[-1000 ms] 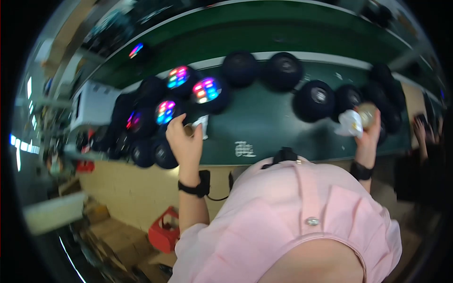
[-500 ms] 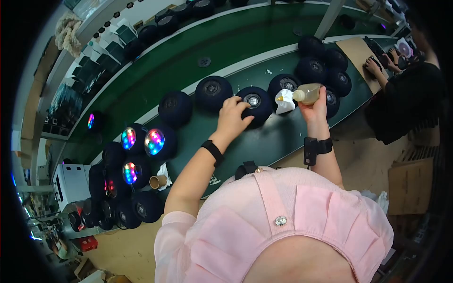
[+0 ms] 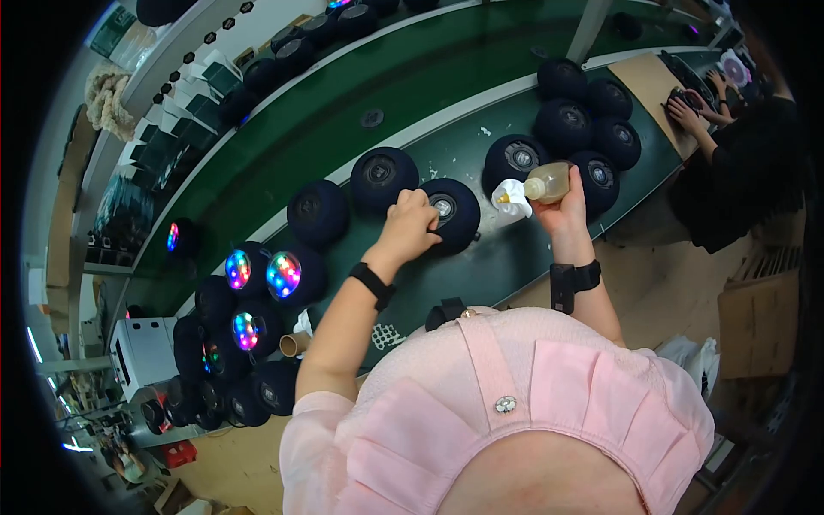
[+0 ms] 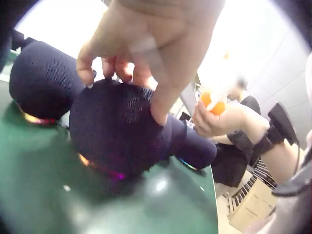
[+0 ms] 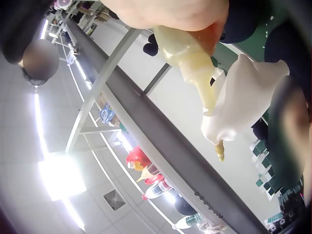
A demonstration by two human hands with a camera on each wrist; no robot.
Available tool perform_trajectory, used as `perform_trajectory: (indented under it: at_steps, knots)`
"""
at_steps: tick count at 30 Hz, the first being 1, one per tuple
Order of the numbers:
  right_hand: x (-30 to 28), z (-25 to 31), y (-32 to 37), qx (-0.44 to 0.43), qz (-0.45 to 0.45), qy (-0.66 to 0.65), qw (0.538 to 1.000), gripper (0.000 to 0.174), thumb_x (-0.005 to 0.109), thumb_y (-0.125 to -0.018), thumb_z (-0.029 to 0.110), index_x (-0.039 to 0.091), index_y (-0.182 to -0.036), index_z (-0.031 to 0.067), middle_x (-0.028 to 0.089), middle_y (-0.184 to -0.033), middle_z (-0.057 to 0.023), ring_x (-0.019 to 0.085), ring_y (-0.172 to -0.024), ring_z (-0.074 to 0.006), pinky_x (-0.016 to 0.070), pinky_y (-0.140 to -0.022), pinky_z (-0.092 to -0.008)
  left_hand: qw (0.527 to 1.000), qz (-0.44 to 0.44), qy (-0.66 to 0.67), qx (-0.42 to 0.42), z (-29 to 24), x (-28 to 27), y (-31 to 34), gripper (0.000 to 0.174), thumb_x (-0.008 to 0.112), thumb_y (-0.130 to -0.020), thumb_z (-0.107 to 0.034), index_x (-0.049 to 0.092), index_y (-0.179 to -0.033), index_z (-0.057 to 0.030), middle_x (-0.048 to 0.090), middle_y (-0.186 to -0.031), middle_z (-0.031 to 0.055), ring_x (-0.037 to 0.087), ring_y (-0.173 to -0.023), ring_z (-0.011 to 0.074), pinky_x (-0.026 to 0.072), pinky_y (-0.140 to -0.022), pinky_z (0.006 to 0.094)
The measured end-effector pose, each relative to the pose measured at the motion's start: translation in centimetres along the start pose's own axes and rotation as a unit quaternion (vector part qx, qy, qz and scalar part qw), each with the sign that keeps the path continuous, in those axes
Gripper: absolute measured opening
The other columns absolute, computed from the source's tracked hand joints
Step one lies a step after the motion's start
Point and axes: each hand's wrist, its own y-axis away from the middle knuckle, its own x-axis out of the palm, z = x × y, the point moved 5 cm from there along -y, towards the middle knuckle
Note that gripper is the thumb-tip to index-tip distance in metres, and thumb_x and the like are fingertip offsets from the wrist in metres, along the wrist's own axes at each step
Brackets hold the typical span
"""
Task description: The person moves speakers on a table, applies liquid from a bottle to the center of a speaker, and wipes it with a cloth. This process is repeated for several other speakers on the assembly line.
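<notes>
My left hand (image 3: 408, 225) grips a dark navy, fabric-covered round speaker (image 3: 461, 221) from above. In the left wrist view the thumb lies on the near side of this speaker (image 4: 112, 117) and the other fingers bend over its far side; coloured light glows at its underside. My right hand (image 3: 565, 216) holds a translucent squeeze bottle (image 3: 551, 181), tipped sideways with its nozzle toward the left. White tissue (image 3: 512, 199) wraps the nozzle, and in the right wrist view a yellowish nozzle tip (image 5: 220, 152) pokes out of it. Another speaker (image 3: 508, 154) sits just behind the tissue.
More dark speakers (image 3: 562, 126) cluster on the right of the green bench (image 3: 506, 257). Several at the left show lit coloured faces (image 3: 284, 274). A cardboard tube (image 3: 294, 345) lies near the front edge. Another person (image 3: 738, 172) works at the far right.
My left hand has gone from beside the cardboard tube to the speaker, which has since shifted slightly left, away from its right neighbour. The bottle stays in my right hand.
</notes>
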Motion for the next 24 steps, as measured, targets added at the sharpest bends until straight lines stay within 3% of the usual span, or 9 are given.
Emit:
perform_trajectory:
  at_steps: [5,8,9,12,15,19,24]
  knots:
    - [-0.1,-0.4,-0.1,-0.004,-0.015,0.011,1.0,0.043,0.046,-0.089,0.044,0.048,-0.115,0.0105,0.054,-0.11,-0.0098,0.055,-0.1,-0.0275,0.0477,-0.084,-0.0424,0.995,0.05,-0.091,0.003,-0.5,-0.2,2.3,0.029,0.075,-0.057,-0.009,0.051,-0.073,-0.0077,0.047,-0.088,0.0061,0.05,-0.087,0.0271,0.0433,-0.071,0.0386]
    - [0.3,-1.2,-0.5,-0.001,-0.005,0.018,1.0,0.043,0.047,-0.089,0.044,0.048,-0.115,0.0106,0.054,-0.11,-0.0096,0.055,-0.101,-0.0276,0.0476,-0.084,-0.0422,0.995,0.038,-0.016,-0.088,-1.5,0.0,2.7,0.038,0.077,-0.058,-0.019,0.053,-0.085,-0.005,0.047,-0.091,0.0098,0.055,-0.084,0.0287,0.0468,-0.069,0.0384]
    - [0.4,-1.5,-0.7,0.007,0.004,0.019,1.0,0.042,0.046,-0.089,0.045,0.046,-0.116,0.0117,0.053,-0.111,-0.0095,0.054,-0.102,-0.0282,0.0465,-0.085,-0.044,0.996,-0.001,-0.052,-0.075,-2.0,0.5,2.9,0.047,0.079,-0.056,-0.027,0.053,-0.087,-0.003,0.048,-0.092,0.0116,0.055,-0.082,0.0283,0.0474,-0.068,0.0372]
    - [0.3,-1.9,-1.1,0.014,0.019,0.033,0.999,0.042,0.046,-0.089,0.045,0.044,-0.116,0.0131,0.052,-0.112,-0.0094,0.053,-0.103,-0.0287,0.0461,-0.084,-0.0453,0.986,-0.056,-0.109,-0.112,-2.8,1.6,2.6,0.053,0.081,-0.053,-0.03,0.053,-0.089,-0.0025,0.048,-0.092,0.0114,0.055,-0.082,0.0282,0.0472,-0.066,0.0383]
    - [0.6,-2.1,-0.6,0.008,-0.005,0.037,0.999,0.041,0.047,-0.089,0.044,0.045,-0.115,0.0131,0.052,-0.112,-0.0092,0.053,-0.102,-0.0284,0.0464,-0.084,-0.0456,0.99,-0.099,-0.079,-0.067,-2.8,2.6,2.8,0.043,0.08,-0.053,-0.023,0.055,-0.084,-0.0052,0.049,-0.086,0.0096,0.053,-0.078,0.027,0.044,-0.064,0.0389]
    - [0.8,-1.7,-0.4,-0.023,0.027,0.05,0.998,0.043,0.049,-0.088,0.045,0.045,-0.116,0.0125,0.052,-0.112,-0.0078,0.053,-0.103,-0.0262,0.0469,-0.084,-0.0441,0.983,-0.172,-0.06,-0.004,-2.9,3.2,3.8,0.028,0.077,-0.055,-0.014,0.057,-0.074,-0.0081,0.048,-0.079,0.0071,0.05,-0.073,0.0253,0.0406,-0.062,0.0377]
    - [1.5,-2.1,-0.9,-0.086,0.072,0.058,0.992,0.043,0.053,-0.088,0.041,0.045,-0.117,0.0103,0.053,-0.11,-0.0064,0.055,-0.1,-0.0222,0.0487,-0.083,-0.0393,0.973,-0.225,-0.045,0.0,-2.5,4.5,4.9,0.022,0.075,-0.059,-0.014,0.057,-0.072,-0.009,0.047,-0.074,0.0059,0.049,-0.069,0.0248,0.0397,-0.059,0.0361]
